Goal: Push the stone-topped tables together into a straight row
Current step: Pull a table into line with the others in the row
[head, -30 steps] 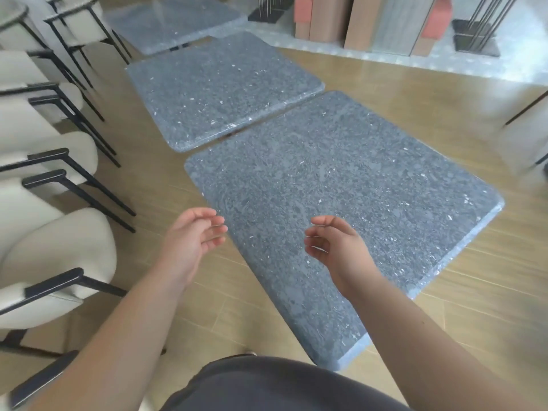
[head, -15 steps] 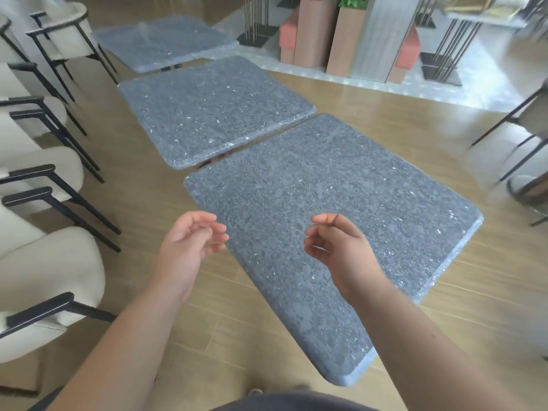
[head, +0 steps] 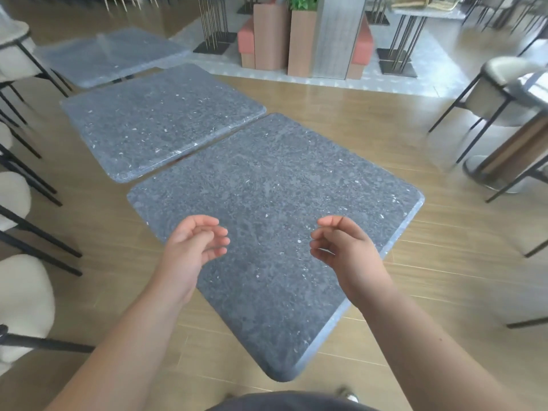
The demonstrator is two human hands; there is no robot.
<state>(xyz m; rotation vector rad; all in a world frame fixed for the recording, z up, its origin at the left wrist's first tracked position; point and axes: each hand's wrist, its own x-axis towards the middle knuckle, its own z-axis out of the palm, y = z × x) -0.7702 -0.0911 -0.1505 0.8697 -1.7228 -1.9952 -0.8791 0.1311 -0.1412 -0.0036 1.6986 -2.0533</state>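
since half a second earlier the view had tipped up and swung right, so the three stone tops sat lower in frame and more of the room behind showed; both hands had drifted closer to the middle of the near counter.

along the left edge stood a line of cream chairs [head: 20,295] on black legs. next came the far counter [head: 112,54], blurred, then the middle counter [head: 157,123], with a gap between them. the near counter [head: 272,209] lay just beside the middle one, a thin strip of wooden floor [head: 385,120] showing along the seam; it was offset to the right and angled, so the row was not yet straight.

the left hand [head: 192,247] hovered above the near counter's left side, its grip loosely curled and holding nothing. the right hand [head: 344,247] hovered opposite, fingers likewise relaxed and curled inward, empty. whether either touched the stone could not be told.

behind, terracotta planters [head: 272,37] flanked a grey pillar [head: 338,34]. at the far right another pale chair [head: 504,87] stood, smeared by blur.
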